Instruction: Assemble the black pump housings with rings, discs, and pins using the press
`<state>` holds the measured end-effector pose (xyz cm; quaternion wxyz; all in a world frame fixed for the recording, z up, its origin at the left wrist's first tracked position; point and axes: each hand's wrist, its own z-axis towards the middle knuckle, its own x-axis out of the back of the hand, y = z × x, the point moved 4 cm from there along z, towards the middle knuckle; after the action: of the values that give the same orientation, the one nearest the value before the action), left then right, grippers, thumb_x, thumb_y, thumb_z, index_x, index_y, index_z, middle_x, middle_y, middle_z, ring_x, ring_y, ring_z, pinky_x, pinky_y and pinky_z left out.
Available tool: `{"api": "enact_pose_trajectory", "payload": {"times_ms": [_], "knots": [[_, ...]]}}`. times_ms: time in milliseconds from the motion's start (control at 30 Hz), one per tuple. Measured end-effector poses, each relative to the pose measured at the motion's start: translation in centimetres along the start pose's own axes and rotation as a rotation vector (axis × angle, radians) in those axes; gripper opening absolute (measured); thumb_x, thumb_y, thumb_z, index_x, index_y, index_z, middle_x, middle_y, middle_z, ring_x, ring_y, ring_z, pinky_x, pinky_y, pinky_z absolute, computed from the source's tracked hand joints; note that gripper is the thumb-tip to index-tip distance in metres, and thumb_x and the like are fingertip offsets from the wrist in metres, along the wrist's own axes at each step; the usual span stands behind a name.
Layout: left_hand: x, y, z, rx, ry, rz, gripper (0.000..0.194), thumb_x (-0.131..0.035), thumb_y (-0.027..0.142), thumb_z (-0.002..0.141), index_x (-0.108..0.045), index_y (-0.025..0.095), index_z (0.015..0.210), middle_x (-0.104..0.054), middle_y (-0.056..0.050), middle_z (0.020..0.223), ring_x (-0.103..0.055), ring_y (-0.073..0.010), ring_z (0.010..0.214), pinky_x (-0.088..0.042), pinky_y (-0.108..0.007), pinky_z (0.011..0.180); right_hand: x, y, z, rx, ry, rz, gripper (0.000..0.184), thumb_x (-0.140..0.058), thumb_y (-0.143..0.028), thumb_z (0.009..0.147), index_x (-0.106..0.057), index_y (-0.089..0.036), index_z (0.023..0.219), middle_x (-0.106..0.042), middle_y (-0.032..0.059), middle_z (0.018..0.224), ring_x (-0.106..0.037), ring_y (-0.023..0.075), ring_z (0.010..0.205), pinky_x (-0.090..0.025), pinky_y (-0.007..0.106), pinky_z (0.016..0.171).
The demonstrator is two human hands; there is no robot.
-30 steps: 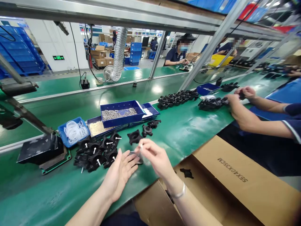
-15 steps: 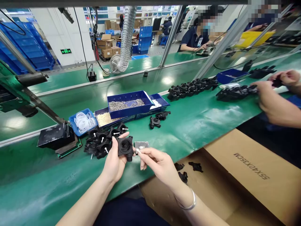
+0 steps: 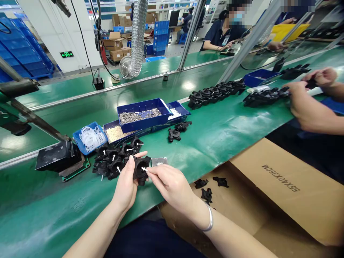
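My left hand (image 3: 127, 184) is closed round a black plastic housing (image 3: 139, 176), its round cavity facing up toward me. In the fingertips of my right hand (image 3: 168, 181) is a small white plastic pin (image 3: 144, 168), its end at the middle of that cavity; how deep it sits I cannot tell. Just behind the right fingers lies a small grey square plate (image 3: 159, 162). To the left of my hands stands a cluster of similar black housings (image 3: 113, 157), several with white pins sticking out.
Behind are blue bins: white rings (image 3: 92, 138), pale small pieces (image 3: 118, 133), metal pins (image 3: 139, 116) and white parts (image 3: 175, 113). A black metal block (image 3: 57, 156) stands left. Two black parts (image 3: 174, 134) lie right of the bins. An open carton (image 3: 282, 179) sits below the edge. A co-worker's hands (image 3: 303, 91) work at right.
My right hand has brought the white pin left and up, from beside the housing to its cavity. The left hand still holds the housing. The whole view has shifted slightly.
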<state>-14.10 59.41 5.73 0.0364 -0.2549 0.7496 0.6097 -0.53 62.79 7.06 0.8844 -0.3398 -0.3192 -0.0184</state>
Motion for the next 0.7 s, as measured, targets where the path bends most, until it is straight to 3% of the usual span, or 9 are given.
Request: {"api": "enact_pose_trajectory", "payload": {"times_ms": [133,333,467,700], "knots": [[0.1,0.4,-0.1,-0.056,0.025,0.131,0.048,-0.049,0.060,0.096,-0.070,0.025,0.122,-0.068,-0.005,0.099,-0.059,-0.0198,0.085,-0.049,-0.026,0.071,0.0,-0.2,0.0,0.010,-0.037,-0.030,0.017,-0.049,-0.018,0.103,-0.065,-0.019,0.109,-0.074,0.0078,0.091,-0.067,0.0207,0.080,-0.053,0.036,0.075],[0.4,1.4,-0.4,-0.291,0.053,0.450,0.042,-0.044,0.053,0.100,-0.073,0.028,0.118,-0.065,-0.006,0.120,-0.055,-0.0269,0.116,-0.038,-0.035,0.104,-0.1,-0.5,0.2,0.018,-0.068,-0.055,0.018,-0.046,-0.017,0.103,-0.064,-0.017,0.104,-0.072,0.0090,0.086,-0.065,0.0216,0.079,-0.052,0.036,0.074],[0.2,1.9,-0.5,-0.429,0.009,0.679,0.041,-0.040,0.050,0.102,-0.072,0.030,0.120,-0.060,-0.006,0.106,-0.054,-0.0251,0.108,-0.038,-0.034,0.101,-0.3,-0.7,0.4,0.020,-0.077,-0.060,0.021,-0.042,-0.016,0.104,-0.062,-0.018,0.098,-0.067,0.0077,0.079,-0.060,0.0207,0.074,-0.049,0.035,0.070],[0.2,1.6,0.2,-0.462,-0.013,0.775,0.038,-0.042,0.046,0.102,-0.068,0.031,0.126,-0.051,-0.006,0.100,-0.053,-0.0244,0.099,-0.041,-0.038,0.097,-1.6,0.8,0.3,0.038,-0.026,-0.031,0.022,-0.040,-0.015,0.103,-0.058,-0.019,0.091,-0.062,0.0053,0.074,-0.055,0.0191,0.069,-0.046,0.032,0.066]]}}
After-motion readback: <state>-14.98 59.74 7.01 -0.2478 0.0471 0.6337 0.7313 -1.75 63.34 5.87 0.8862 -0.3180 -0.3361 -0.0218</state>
